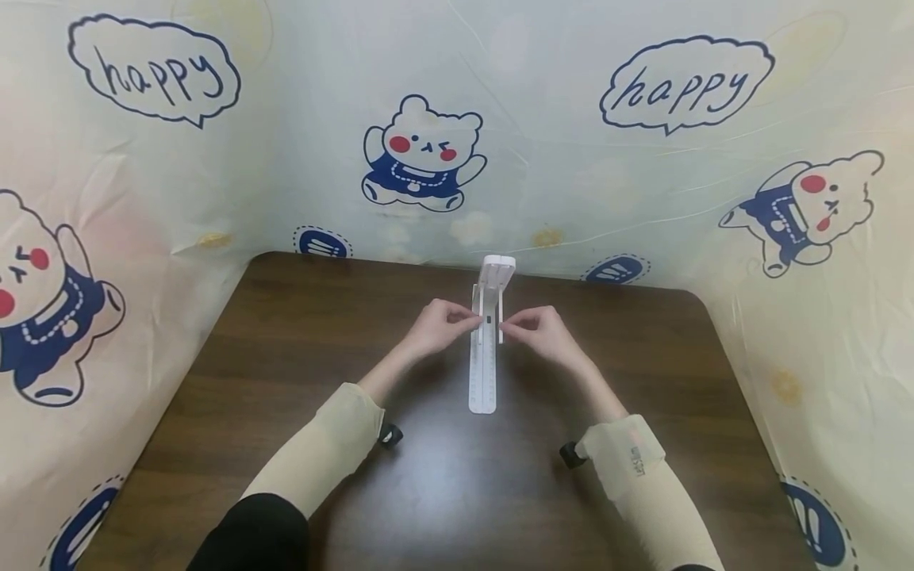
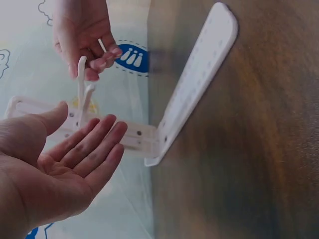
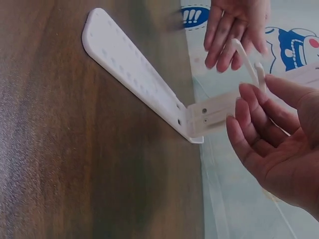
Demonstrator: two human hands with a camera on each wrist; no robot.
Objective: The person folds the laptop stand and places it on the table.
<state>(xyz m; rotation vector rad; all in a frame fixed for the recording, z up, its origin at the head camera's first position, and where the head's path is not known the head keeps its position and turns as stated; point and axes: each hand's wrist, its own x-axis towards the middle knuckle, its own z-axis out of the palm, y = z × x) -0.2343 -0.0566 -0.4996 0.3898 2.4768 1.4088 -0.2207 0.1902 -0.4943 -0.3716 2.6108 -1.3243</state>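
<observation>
A white plastic folding stand is on the table, its long perforated base pointing toward the person. Its slotted upright rises from the far end of the base, with slim curved arms projecting from it. My left hand is at the stand's left side. In the left wrist view its fingers are extended, with the thumb apart. On the opposite side my right hand pinches a curved arm between thumb and bent fingers, the fingertips right at its hooked end.
The stand is near the back edge of a dark brown wooden table. Behind and beside the table hangs a pale sheet printed with bears and lettering. Wrist straps with small black cameras sit on both forearms.
</observation>
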